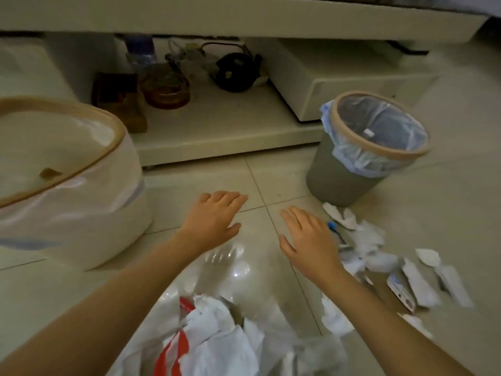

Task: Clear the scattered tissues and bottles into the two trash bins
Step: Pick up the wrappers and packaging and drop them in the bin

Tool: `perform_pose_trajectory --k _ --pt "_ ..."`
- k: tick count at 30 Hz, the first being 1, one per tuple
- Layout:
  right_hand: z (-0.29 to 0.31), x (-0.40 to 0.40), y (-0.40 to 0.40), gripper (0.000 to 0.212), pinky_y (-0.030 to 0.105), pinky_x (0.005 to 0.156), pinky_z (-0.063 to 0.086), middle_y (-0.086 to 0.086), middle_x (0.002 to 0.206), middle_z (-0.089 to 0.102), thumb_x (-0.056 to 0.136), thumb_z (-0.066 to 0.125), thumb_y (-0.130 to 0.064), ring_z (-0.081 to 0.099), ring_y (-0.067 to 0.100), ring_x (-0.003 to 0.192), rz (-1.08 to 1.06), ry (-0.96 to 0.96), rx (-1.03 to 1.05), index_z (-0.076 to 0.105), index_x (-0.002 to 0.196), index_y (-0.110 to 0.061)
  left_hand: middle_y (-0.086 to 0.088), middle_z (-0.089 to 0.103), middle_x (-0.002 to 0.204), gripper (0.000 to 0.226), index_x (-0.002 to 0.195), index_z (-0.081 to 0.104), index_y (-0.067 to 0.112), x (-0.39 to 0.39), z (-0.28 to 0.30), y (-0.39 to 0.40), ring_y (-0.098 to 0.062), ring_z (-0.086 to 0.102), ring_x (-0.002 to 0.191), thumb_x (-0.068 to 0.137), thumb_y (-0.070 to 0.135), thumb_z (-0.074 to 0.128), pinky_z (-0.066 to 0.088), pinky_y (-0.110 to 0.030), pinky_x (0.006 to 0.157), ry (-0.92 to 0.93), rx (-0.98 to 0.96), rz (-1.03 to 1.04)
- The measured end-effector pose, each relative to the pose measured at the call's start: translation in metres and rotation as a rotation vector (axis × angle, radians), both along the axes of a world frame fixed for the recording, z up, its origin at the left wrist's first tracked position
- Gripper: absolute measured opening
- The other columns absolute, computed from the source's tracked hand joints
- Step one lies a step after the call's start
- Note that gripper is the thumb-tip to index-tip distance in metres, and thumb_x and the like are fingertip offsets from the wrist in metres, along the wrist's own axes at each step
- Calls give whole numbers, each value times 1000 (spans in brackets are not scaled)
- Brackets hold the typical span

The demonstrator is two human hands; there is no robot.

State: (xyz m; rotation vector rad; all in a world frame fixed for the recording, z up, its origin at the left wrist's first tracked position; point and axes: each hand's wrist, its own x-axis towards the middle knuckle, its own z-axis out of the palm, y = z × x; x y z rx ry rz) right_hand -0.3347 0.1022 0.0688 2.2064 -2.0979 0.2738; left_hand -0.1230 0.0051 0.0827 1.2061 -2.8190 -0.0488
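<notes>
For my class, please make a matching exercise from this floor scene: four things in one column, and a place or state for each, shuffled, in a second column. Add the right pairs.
Things
1. large white bin with a tan rim
2. small grey bin with a blue liner
3. clear plastic bottle with a red label
4. dark teapot

Places or states
A. on the low shelf, at the back
B. lying on the floor between the forearms
C. at the left edge of the view
D. standing right of both hands, by scattered white tissues

Pairs: 1-C, 2-D, 3-B, 4-A
</notes>
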Motion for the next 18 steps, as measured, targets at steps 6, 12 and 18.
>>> perform_pose_trajectory --k 6,12,18 --pt "-25 -57 55 51 39 87 50 12 126 58 81 48 -31 58 28 110 -164 11 85 50 128 -13 2 28 154 70 151 16 23 -77 -32 19 -20 29 139 93 50 45 28 -37 108 -46 64 -148" --pt "-44 -93 101 55 39 85 50 11 129 57 81 53 -38 58 27 112 -318 33 207 54 130 -14 0 26 155 72 150 18 23 -143 -57 42 -21 27 140 91 50 50 28 -37 109 -86 127 -262" --pt "-57 -119 126 61 41 76 54 17 123 61 68 75 -30 63 34 101 -390 13 265 59 122 -7 -1 29 152 69 147 23 25 -191 -85 54 -21 31 136 89 41 56 30 -36 107 -66 178 -302"
